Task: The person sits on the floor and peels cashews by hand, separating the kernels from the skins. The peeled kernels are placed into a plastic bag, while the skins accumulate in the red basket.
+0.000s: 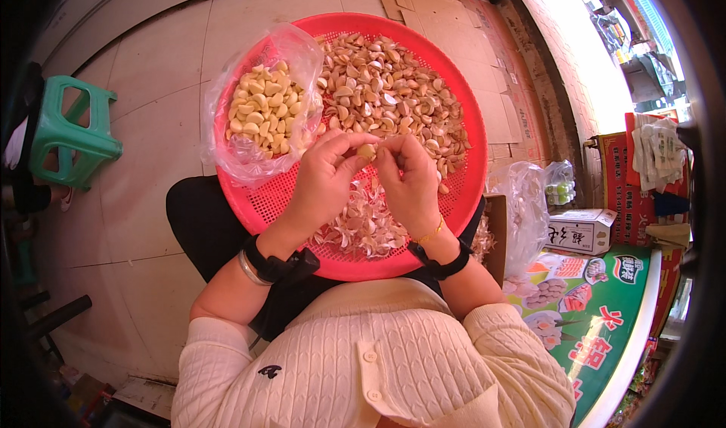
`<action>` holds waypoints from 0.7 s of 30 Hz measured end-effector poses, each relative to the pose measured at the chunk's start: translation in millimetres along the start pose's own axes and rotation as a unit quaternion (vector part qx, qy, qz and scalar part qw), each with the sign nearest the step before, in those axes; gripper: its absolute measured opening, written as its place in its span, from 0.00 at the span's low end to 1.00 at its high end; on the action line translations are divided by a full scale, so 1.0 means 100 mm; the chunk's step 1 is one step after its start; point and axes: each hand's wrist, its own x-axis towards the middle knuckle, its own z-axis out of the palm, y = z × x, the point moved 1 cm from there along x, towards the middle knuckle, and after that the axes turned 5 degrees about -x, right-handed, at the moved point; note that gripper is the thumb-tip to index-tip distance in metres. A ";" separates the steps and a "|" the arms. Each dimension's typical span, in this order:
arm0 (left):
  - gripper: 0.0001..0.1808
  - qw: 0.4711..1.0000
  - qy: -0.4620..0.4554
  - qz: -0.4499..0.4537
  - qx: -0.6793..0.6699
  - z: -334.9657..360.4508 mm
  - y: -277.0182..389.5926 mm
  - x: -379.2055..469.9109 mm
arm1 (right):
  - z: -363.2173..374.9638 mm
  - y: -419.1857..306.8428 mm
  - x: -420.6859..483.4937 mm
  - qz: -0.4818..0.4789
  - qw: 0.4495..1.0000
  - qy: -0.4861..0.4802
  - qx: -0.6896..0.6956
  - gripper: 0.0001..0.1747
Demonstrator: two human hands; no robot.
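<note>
A red perforated plastic basket (475, 116) rests across my lap. Over its middle, my left hand (334, 170) pinches a garlic clove (367, 152) between thumb and fingers. My right hand (407, 178) meets it there, thumb and forefinger bent together at the clove's edge; whether they hold a bit of skin cannot be made out. Unpeeled garlic cloves (391, 88) fill the far side of the basket. Peeled cloves (264, 107) lie in a clear plastic bag (309, 42) at the left. Below my hands is a heap of papery garlic skins (368, 224).
A green plastic stool (74, 127) stands on the tiled floor to the left. Flattened cardboard (459, 48) covers the floor beyond the basket. On the right are a cardboard box (497, 229), a plastic bag (519, 207), a white carton (581, 230) and a green printed board (590, 309).
</note>
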 end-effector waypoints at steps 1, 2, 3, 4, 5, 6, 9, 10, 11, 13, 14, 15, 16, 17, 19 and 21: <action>0.11 0.998 0.003 -0.033 -0.046 0.01 0.00 0.00 | 0.00 0.00 0.00 0.000 1.000 0.001 0.006 0.01; 0.11 0.994 0.005 -0.065 -0.092 0.01 0.00 0.01 | 0.00 0.00 0.01 0.026 0.999 0.007 0.024 0.01; 0.10 0.990 0.000 -0.077 -0.115 0.00 0.01 0.01 | 0.00 0.00 0.02 0.039 0.998 0.013 0.041 0.02; 0.10 0.986 -0.006 -0.088 -0.138 -0.02 0.02 0.01 | -0.01 0.01 0.02 0.052 0.997 0.019 0.058 0.03; 0.11 0.982 -0.013 -0.091 -0.163 -0.03 0.03 0.01 | -0.01 0.00 0.02 0.044 0.997 0.023 0.051 0.03; 0.11 0.977 -0.015 -0.121 -0.174 -0.05 0.03 0.02 | -0.02 0.00 0.02 0.037 0.998 0.026 0.043 0.03; 0.12 0.953 -0.021 -0.175 -0.245 -0.09 0.01 0.03 | -0.04 0.00 -0.01 0.037 0.999 0.019 0.023 0.03; 0.12 0.938 -0.020 -0.187 -0.290 -0.09 0.00 0.03 | -0.04 0.00 -0.03 0.041 0.999 0.014 0.017 0.03; 0.13 0.921 -0.019 -0.199 -0.335 -0.09 -0.02 0.03 | -0.04 -0.01 -0.04 0.034 0.999 0.010 0.017 0.03; 0.13 0.909 -0.024 -0.203 -0.362 -0.11 -0.03 0.04 | -0.03 -0.03 -0.04 0.028 0.999 -0.001 0.015 0.03; 0.14 0.903 -0.022 -0.215 -0.370 -0.11 -0.04 0.04 | -0.05 -0.04 -0.03 -0.001 0.999 -0.034 -0.004 0.03; 0.13 0.924 -0.029 -0.196 -0.328 -0.12 -0.04 0.04 | -0.07 -0.06 -0.02 -0.024 0.997 -0.071 -0.026 0.02; 0.12 0.941 -0.031 -0.186 -0.280 -0.12 -0.04 0.04 | -0.09 -0.07 0.00 -0.035 0.993 -0.101 -0.054 0.01; 0.11 0.957 -0.034 -0.176 -0.230 -0.13 -0.03 0.04 | -0.10 -0.10 0.01 -0.053 0.994 -0.081 -0.045 0.02; 0.09 0.978 -0.013 -0.134 -0.160 -0.08 -0.04 0.03 | -0.12 -0.14 0.04 -0.068 0.996 -0.032 -0.040 0.05; 0.08 0.985 -0.009 -0.112 -0.127 -0.05 -0.05 0.02 | -0.14 -0.14 0.10 -0.097 0.992 -0.069 -0.030 0.06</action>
